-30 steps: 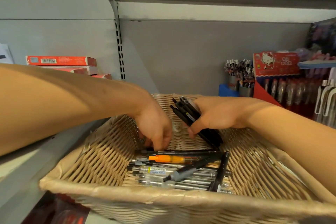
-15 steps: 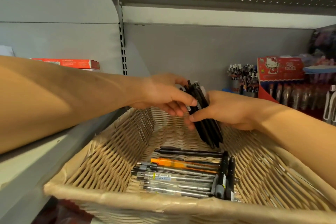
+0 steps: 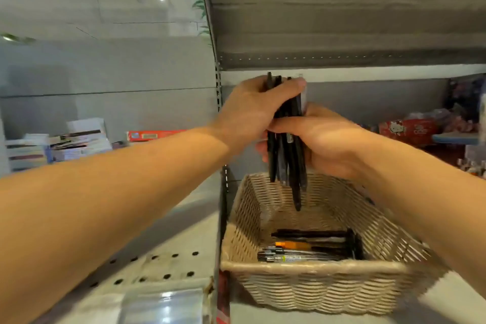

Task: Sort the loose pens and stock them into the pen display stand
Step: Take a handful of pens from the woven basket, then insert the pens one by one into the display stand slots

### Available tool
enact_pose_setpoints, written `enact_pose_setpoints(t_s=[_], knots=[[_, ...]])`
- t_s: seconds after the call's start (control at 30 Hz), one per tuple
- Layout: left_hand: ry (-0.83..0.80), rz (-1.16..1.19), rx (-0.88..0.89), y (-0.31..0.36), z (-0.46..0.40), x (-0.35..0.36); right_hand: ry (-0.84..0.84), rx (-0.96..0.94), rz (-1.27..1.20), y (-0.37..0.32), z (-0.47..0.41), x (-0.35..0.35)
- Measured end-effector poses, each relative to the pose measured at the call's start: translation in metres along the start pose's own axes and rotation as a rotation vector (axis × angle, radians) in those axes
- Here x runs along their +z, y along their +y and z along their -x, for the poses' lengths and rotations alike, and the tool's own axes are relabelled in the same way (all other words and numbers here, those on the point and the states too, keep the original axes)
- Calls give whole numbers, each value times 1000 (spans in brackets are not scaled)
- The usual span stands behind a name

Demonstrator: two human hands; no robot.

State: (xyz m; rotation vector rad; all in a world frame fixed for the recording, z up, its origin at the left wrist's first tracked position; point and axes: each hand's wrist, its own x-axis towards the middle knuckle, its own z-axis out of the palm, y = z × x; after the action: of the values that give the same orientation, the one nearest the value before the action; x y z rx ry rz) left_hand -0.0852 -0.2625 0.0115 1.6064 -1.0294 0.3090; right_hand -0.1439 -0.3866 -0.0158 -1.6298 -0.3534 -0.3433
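Both your left hand point(image 3: 252, 110) and right hand point(image 3: 326, 142) grip the upright black pens point(image 3: 286, 144) above the basket point(image 3: 310, 268); the display stand is unseen.

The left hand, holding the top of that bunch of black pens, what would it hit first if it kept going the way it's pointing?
The left hand points rightward across the black pens. Past them, the right hand sits lower, so the grey back panel looks first, though depth is unclear.

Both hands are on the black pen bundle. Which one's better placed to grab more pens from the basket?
Left, probably. The right hand wraps the bundle of black pens at mid-length; the left hand only steadies its top, so it could drop to the wicker basket.
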Motion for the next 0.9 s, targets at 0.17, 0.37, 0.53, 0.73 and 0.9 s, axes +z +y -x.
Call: enact_pose_setpoints(t_s=[0.17, 0.37, 0.53, 0.73, 0.9], knots=[[194, 221, 71, 29, 41, -66, -33, -145, 20, -22, 2, 95], [163, 276, 73, 20, 71, -116, -68, -162, 70, -20, 0, 150], [93, 236, 123, 13, 77, -114, -46, -56, 24, 15, 8, 152], [69, -3, 241, 17, 81, -103, -58, -32, -41, 29, 19, 151], [129, -115, 291, 24, 91, -97, -57, -36, 19, 19, 35, 150]])
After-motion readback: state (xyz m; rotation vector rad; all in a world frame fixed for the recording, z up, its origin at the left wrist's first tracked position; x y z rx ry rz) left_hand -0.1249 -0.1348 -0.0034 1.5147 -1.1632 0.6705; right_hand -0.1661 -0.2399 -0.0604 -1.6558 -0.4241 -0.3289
